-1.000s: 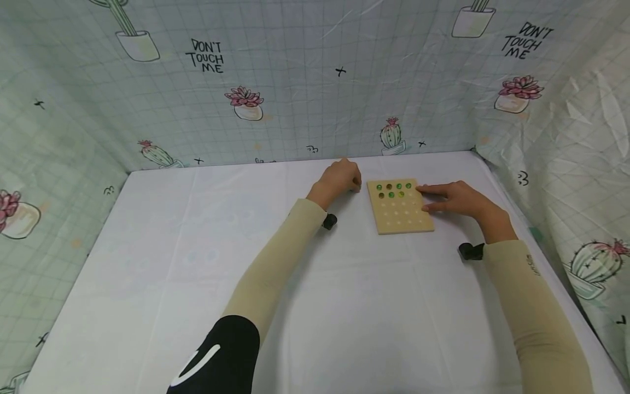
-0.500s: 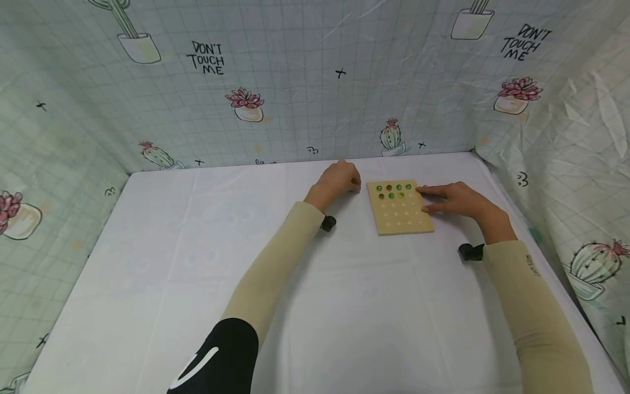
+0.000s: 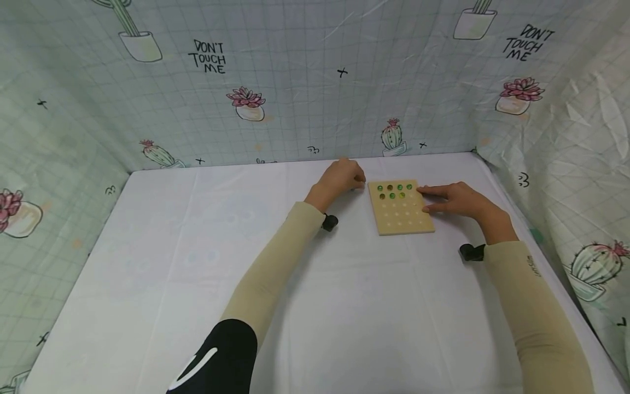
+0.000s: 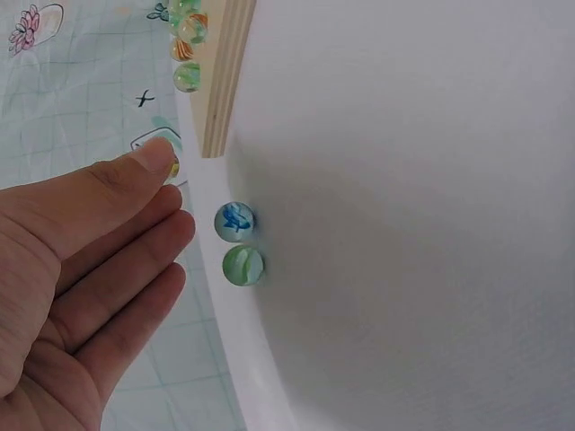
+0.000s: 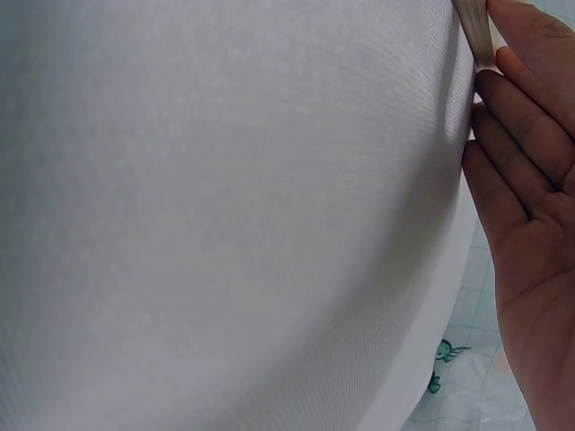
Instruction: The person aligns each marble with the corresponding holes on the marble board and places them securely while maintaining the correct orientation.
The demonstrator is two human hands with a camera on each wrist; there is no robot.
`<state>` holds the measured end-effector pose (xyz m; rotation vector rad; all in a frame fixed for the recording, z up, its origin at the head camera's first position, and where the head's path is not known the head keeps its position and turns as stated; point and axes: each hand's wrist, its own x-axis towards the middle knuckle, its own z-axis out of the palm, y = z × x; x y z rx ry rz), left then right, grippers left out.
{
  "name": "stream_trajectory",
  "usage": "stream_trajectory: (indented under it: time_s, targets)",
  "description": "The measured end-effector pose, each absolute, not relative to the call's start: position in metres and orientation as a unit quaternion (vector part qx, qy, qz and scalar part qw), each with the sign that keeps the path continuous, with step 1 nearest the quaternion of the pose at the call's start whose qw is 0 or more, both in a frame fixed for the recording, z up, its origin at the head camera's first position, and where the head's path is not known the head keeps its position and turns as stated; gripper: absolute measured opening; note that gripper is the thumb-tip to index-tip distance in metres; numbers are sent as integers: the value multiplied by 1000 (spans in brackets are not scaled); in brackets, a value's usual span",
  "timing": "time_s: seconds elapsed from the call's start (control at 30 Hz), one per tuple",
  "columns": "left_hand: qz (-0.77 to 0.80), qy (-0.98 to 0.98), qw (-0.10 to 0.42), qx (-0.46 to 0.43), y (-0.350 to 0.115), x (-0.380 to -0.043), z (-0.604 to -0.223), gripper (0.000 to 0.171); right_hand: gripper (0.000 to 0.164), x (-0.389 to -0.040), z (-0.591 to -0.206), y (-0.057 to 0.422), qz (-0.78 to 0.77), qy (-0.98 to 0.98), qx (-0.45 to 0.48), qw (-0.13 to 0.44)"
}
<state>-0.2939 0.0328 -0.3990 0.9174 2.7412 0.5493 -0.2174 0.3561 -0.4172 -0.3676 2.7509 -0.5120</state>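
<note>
My left hand [image 3: 339, 178] is just left of a square wooden board [image 3: 394, 230]. In the left wrist view its thumb and index finger pinch a marble with yellow in it [image 4: 173, 169], mostly hidden by the thumb. Below the board's edge lie a blue-swirled marble [image 4: 234, 222] and a green-swirled marble [image 4: 243, 266], side by side on the cloth. Several green and amber marbles [image 3: 392, 195] fill the board's back row and part of the second; the other hollows are bare. With extended index finger and thumb, my right hand [image 3: 460, 198] touches the board's right edge.
A white cloth [image 3: 315, 306] covers the table. Printed curtains with cactus drawings [image 3: 295, 82] stand behind it and at both sides. A black wrist camera [image 3: 330, 222] sits under the left wrist, another black camera [image 3: 472, 252] beside the right one.
My left hand has shifted slightly right, closer to the board's left edge. The right hand and the board hold their place.
</note>
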Motion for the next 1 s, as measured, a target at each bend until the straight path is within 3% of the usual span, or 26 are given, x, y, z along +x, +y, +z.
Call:
stream_trajectory:
  time_s: [1.0]
  targets:
    - [183,918,50,349,41,-279,-383,23,73,-216,-416,355,-179,962,-131,159]
